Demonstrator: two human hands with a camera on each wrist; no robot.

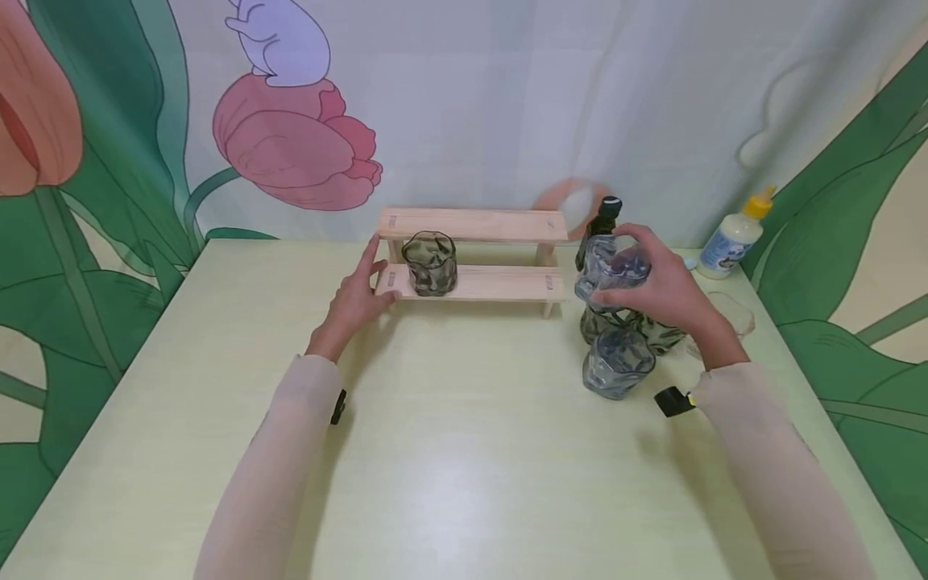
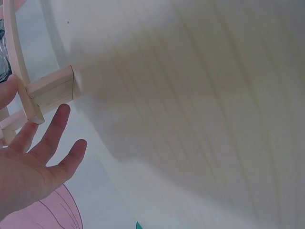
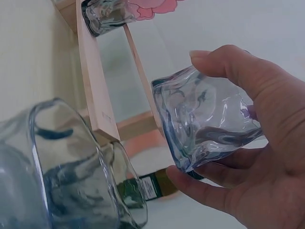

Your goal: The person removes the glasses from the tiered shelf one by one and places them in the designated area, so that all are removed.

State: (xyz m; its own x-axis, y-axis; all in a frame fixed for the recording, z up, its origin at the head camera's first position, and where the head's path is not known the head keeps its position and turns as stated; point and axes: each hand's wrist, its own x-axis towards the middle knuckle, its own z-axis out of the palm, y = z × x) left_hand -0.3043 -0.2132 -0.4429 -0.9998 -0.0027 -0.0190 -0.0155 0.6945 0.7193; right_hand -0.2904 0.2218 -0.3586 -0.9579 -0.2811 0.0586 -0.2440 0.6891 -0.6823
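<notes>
My right hand [image 1: 663, 282] grips a clear bluish crumpled glass [image 3: 205, 119], thumb on one side and fingers on the other, above the table's right side. Below it, another bluish glass [image 1: 619, 364] stands by dark greenish glasses [image 1: 660, 334], partly hidden. At the left end of a two-step wooden rack [image 1: 493, 282], my left hand [image 1: 355, 296] holds the frame between thumb and forefinger. Its other fingers spread apart in the left wrist view. On the rack's lower step, towards the left, stands one dark greenish glass [image 1: 431, 266].
Behind the held glass is a dark bottle with a black cap [image 1: 607, 211]. A white bottle with a yellow nozzle [image 1: 735, 234] stands at the back right. A curtain [image 1: 464, 105] with printed flowers hangs behind the pale table [image 1: 449, 451].
</notes>
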